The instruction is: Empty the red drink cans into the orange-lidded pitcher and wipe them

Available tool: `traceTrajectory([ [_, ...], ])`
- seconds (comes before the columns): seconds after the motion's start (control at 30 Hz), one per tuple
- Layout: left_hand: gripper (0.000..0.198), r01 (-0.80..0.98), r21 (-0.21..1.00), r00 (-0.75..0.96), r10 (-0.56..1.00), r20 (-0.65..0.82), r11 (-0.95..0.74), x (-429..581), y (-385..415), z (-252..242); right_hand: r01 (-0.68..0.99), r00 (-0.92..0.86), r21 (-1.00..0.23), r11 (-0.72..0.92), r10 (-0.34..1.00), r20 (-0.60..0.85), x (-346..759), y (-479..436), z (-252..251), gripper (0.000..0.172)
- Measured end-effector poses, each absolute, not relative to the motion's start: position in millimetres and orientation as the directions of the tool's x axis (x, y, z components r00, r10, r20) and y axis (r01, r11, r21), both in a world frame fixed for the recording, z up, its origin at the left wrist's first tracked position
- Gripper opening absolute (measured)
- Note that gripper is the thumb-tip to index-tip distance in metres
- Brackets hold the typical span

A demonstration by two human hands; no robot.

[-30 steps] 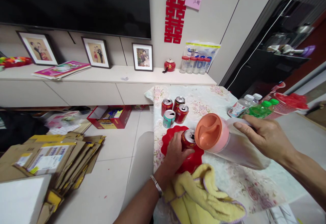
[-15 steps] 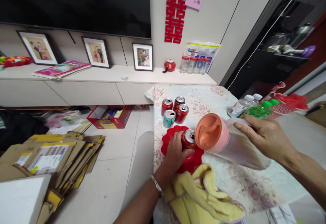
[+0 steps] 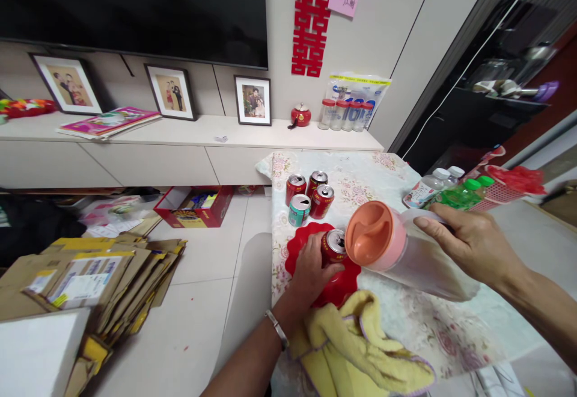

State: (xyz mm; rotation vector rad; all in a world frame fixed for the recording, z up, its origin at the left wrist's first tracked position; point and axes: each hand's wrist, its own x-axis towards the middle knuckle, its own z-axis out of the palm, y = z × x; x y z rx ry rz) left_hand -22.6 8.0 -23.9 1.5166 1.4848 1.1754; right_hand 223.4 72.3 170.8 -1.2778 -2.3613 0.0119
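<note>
My left hand is wrapped round a red drink can, which stands upright on a scalloped red plate. My right hand grips the handle of a clear water pitcher. The pitcher is tipped to the left, and its orange-pink lid faces the can's top, very close to it. Whether any liquid runs out I cannot make out. Behind the plate stand a green can and several opened red cans. A yellow towel lies crumpled in front of the plate.
The table bears a floral cloth. At its right edge stand bottles with white caps and green caps, beside a pink basket. Flattened cardboard boxes and a red box lie on the floor at left.
</note>
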Motion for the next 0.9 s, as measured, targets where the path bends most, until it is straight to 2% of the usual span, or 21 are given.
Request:
traceTrajectory([
  [0.7,0.069,0.351,0.931,-0.104,0.984,0.144,-0.099,-21.6,9.3,-24.9,0.777,-0.471,-0.235,0.584,0.787,0.399,225.7,72.6,169.2,0.064],
  [0.9,0.069,0.352,0.932,-0.088,0.988,0.127,-0.088,-22.0,8.0,-21.3,0.783,-0.479,-0.227,0.579,0.794,0.375,224.7,72.6,171.1,0.067],
])
